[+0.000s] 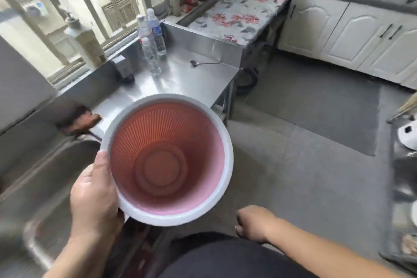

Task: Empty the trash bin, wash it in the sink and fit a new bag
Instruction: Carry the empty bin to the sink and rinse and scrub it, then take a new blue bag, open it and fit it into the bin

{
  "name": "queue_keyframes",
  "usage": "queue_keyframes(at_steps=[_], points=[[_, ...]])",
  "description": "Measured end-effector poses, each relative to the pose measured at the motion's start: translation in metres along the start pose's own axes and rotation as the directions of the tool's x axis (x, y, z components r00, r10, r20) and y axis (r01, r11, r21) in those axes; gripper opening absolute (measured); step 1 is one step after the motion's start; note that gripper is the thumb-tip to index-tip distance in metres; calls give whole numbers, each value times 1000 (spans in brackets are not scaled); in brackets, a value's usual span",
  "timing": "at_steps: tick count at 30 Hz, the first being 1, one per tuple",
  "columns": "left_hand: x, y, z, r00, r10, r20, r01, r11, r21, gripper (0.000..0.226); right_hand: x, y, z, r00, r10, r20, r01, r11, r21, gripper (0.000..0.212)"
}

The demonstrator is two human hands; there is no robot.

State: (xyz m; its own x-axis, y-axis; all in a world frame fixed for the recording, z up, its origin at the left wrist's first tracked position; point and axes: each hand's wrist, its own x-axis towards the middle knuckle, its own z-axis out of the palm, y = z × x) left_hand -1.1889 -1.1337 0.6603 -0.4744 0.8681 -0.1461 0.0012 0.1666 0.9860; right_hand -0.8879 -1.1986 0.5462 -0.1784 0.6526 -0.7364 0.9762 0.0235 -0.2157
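A round trash bin (167, 160) with a white rim and pink slatted walls is held upright in mid-air, and its inside holds nothing. My left hand (94, 192) grips its near-left rim, thumb on top of the rim. My right hand (255, 223) hangs apart from the bin at the lower right, fingers loosely curled, holding nothing. The steel sink (45, 165) lies blurred at the left, below and beside the bin.
A steel counter (194, 79) behind the bin carries three water bottles (152, 40) and a ladle (203, 63). A brown sponge (90, 119) lies by the sink. A flowered table (243, 11) and white cabinets (352, 29) stand beyond. A dark mat (316, 106) covers the floor.
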Motion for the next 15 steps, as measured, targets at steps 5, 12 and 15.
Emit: queue_keyframes(at_steps=[5,12,15], points=[[-47,-21,81,984,-75,164,56,991,121,50,-34,103,52,983,181,30,-183,957,225,37],[-72,-68,163,956,-124,267,-6,898,440,49,-98,206,145,888,426,172,-456,779,429,22],[-72,-85,187,946,-157,283,-34,821,570,63,-118,220,178,851,455,264,-525,712,466,20]])
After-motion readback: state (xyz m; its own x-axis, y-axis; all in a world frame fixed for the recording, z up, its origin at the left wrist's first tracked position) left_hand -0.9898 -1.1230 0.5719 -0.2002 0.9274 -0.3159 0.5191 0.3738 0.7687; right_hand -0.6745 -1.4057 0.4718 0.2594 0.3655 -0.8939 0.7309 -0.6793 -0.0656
